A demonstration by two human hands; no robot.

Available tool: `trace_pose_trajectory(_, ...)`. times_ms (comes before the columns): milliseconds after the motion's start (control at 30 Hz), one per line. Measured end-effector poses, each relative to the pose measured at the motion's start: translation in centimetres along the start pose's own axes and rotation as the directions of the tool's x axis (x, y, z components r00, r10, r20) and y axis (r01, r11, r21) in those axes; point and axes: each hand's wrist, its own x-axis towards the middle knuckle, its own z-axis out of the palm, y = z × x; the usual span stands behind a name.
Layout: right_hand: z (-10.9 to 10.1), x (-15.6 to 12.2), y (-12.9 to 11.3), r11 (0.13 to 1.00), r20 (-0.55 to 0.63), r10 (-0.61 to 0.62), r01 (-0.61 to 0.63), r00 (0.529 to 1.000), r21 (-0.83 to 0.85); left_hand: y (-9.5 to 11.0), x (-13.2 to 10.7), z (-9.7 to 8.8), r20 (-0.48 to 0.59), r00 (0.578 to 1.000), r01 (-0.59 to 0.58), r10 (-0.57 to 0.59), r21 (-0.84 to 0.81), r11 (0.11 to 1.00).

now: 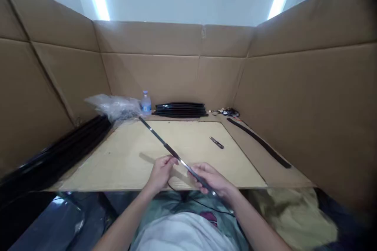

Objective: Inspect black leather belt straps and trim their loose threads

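Both hands on one long thin black strip (176, 157), held slantwise above the pale board (123, 160). Left hand (161, 172) pinching it between thumb and fingertips near the middle of its length. Right hand (209, 179) curled around the near end, fingers closed over it, down by the board's front edge. Far end of the strip reaching up and left, toward the crumpled clear plastic bag (113, 106) at the back (metal glint along part of it, exact make hard to tell). Lying flat on the board, right of the strip and apart from it, a small dark tool (216, 142). Standing upright just beside the bag, a small water bottle (145, 102). Stacked against the back cardboard wall (176, 70), a pile of curved black strips (180, 110). Resting along the right side, well clear of the hands, another single black strip (259, 142). Heaped along the left edge, a bundle of long black pieces (61, 150).
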Motion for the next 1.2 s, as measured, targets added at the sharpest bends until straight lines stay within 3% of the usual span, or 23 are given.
trace_pose_trajectory(300, 0.2, 0.7, 1.5, 0.998, 0.013, -0.06, 0.059, 0.998, 0.03, 0.0, -0.2, 0.3, 0.108, 0.994, 0.017, 0.001, -0.164, 0.986)
trace_pose_trajectory(500, -0.6, 0.7, 1.2, 0.986, 0.053, -0.084, 0.075, 0.995, 0.148, -0.9, 0.0, 0.2, 0.07, 0.996, 0.075, -0.056, -0.317, 0.945)
trace_pose_trajectory(633, -1.9, 0.5, 0.9, 0.986, 0.13, -0.02, -0.001, 0.991, 0.166, -1.5, 0.4, 0.2, 0.021, 0.998, 0.062, -0.058, -0.359, 0.931)
trace_pose_trajectory(767, -2.4, 0.5, 1.1, 0.981, 0.095, -0.012, -0.007, 0.995, 0.195, -1.4, 0.5, 0.2, 0.014, 0.998, 0.066, -0.066, -0.39, 0.918)
trace_pose_trajectory(900, -2.0, 0.6, 1.2, 0.992, 0.033, -0.066, 0.062, 0.997, 0.106, -1.1, 0.5, 0.4, 0.022, 0.996, 0.085, -0.084, -0.408, 0.909)
trace_pose_trajectory(1033, -1.9, 0.6, 1.3, 0.999, 0.02, -0.045, 0.045, 0.999, 0.006, -1.2, 0.5, 0.3, 0.084, 0.991, 0.131, -0.106, -0.404, 0.906)
trace_pose_trajectory(1200, -2.2, 0.9, 1.7, 0.995, 0.086, -0.017, 0.025, 0.996, -0.092, -1.2, 0.4, 0.3, 0.131, 0.986, 0.14, -0.099, -0.353, 0.925)
